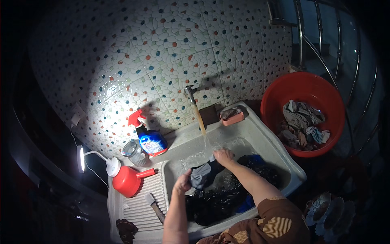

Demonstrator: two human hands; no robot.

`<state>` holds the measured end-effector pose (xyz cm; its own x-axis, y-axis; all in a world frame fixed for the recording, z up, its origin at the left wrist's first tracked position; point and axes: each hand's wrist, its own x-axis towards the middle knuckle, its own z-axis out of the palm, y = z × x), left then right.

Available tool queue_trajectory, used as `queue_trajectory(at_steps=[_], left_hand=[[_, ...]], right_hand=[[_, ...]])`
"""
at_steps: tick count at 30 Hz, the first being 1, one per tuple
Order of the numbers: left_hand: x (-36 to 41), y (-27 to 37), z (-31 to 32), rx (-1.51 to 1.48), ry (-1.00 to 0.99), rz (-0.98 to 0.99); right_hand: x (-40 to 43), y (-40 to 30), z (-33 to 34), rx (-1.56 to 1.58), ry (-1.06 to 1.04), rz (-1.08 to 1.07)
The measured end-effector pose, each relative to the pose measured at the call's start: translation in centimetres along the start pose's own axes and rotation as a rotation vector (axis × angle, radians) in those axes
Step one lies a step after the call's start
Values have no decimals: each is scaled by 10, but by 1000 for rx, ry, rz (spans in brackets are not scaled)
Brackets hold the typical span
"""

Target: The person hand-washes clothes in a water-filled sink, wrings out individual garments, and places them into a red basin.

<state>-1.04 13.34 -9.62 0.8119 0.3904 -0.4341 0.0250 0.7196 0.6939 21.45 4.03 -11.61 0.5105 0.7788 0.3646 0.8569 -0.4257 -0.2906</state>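
Between my two hands a wet grey cloth garment point(201, 175) is stretched over the laundry sink point(268, 137). My left hand point(183, 181) grips its left side. My right hand point(224, 157) is closed on its upper right part, just below the running tap. Water falls from the metal tap point(189, 91) through a yellowish hose point(198, 119) into the basin behind the garment. Dark clothes point(219, 201) lie soaking in the water beneath my hands, with blue fabric point(246, 203) among them.
On the ribbed washboard point(146, 183) are a brush point(155, 207), a red dipper point(126, 181) and a dark cloth point(126, 230). A lit lamp point(81, 159), spray bottle point(152, 141), glass point(135, 154) and pink soap box point(232, 118) stand around the rim. A red tub point(274, 91) holds clothes.
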Motion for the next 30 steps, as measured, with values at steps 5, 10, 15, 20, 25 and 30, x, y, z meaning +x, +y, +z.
queue_trajectory(at_steps=[5,10,15,20,25,30], left_hand=[[-33,19,-20,823,344,51],[-7,-2,-21,1162,607,32],[-11,-5,2,1459,650,-19],[-30,2,-18,1295,456,35],[-58,11,65,795,197,128],[-36,16,39,267,-26,397]], right_hand=[[-15,14,-19,-31,-24,440],[-63,-44,-10,-176,-343,-37],[-46,-3,28,-225,-244,-170],[-22,-85,-29,-83,-496,-193],[0,-117,-125,563,-130,-231],[-4,-102,-131,1509,-217,40]])
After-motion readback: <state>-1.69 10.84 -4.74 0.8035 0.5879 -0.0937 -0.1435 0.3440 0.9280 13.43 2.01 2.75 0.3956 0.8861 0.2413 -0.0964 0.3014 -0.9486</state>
